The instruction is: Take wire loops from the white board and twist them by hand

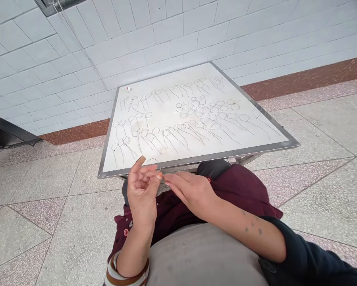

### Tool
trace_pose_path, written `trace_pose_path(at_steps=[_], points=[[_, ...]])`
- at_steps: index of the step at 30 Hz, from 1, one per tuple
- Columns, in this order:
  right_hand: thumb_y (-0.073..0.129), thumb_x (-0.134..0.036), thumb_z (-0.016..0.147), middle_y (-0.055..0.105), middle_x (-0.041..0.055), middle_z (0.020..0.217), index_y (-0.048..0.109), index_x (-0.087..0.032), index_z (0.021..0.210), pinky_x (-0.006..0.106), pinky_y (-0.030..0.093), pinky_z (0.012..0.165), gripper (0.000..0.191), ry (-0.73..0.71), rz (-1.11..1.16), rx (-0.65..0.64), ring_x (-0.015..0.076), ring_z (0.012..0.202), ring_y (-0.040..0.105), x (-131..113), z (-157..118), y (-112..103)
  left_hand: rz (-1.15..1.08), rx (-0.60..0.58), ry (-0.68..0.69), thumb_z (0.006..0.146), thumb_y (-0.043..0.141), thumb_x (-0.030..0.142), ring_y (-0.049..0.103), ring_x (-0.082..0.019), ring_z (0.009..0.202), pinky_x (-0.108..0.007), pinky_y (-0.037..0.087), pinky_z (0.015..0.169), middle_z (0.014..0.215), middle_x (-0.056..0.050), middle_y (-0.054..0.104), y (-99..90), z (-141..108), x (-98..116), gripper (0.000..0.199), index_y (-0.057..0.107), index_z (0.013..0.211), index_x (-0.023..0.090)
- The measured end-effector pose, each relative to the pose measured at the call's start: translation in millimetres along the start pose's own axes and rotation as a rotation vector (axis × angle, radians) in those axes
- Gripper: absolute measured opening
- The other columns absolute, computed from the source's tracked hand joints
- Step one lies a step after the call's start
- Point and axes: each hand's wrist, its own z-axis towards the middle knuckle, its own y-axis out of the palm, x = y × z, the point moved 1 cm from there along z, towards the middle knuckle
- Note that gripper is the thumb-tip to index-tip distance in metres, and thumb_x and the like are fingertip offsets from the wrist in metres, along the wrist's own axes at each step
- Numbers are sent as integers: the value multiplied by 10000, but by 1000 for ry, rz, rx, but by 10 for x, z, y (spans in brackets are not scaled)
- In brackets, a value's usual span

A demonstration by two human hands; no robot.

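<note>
My left hand (142,192) is raised at the table's near edge, thumb and a finger pinching a thin wire loop (152,159). A tan wrap covers one of its fingertips. My right hand (194,192) meets it from the right, its fingers closed together at the wire by the left thumb. The wire between the hands is very fine, and its ends are hidden by the fingers. Beyond my hands, on the white table (163,115), lie several rows of thin wire loops (217,126), many with long straight tails.
A small white and red object (128,89) sits near the table's far left corner. The table has a grey metal rim (196,159). Behind it rises a white tiled wall (166,35). Maroon cloth (240,186) covers my lap below the near edge.
</note>
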Motion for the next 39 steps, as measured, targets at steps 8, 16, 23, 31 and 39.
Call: trace_pose_path(at_steps=[8, 16, 23, 31, 39], points=[[465, -170, 986, 667, 19, 745, 645, -150, 1044, 268, 434, 607, 190, -81, -67, 21, 138, 665, 587, 36, -31, 35, 7, -5, -18, 790, 739, 214, 635, -102, 784, -250, 508, 826, 818, 10, 684, 21, -2, 4, 466, 599, 1234, 236], [451, -179, 993, 644, 17, 720, 652, -145, 1052, 278, 427, 627, 212, -116, -53, -37, 143, 652, 528, 81, -53, 63, -14, -45, -87, 770, 752, 201, 592, -91, 725, -200, 481, 705, 762, 14, 674, -13, 38, -30, 449, 628, 1201, 227], [449, -180, 987, 657, 36, 736, 650, -153, 998, 311, 423, 679, 203, -46, -87, -94, 170, 704, 547, 76, -28, 89, 1, -45, -84, 763, 747, 185, 555, -73, 653, -205, 481, 713, 725, 45, 628, -1, 29, -54, 443, 630, 1187, 234], [388, -179, 1003, 655, 42, 757, 612, -157, 992, 299, 454, 655, 225, 30, -18, -127, 173, 706, 571, 46, -32, 185, 107, -24, -58, 770, 734, 220, 585, -98, 697, -221, 496, 711, 721, 39, 614, 21, 13, -66, 434, 622, 1190, 237], [346, -166, 1002, 636, 43, 775, 597, -173, 1063, 268, 470, 616, 258, 2, 150, -114, 165, 716, 573, 165, -145, 226, 220, -118, -102, 783, 723, 225, 599, -107, 689, -258, 501, 757, 723, 35, 646, -53, 14, -24, 487, 588, 1251, 232]])
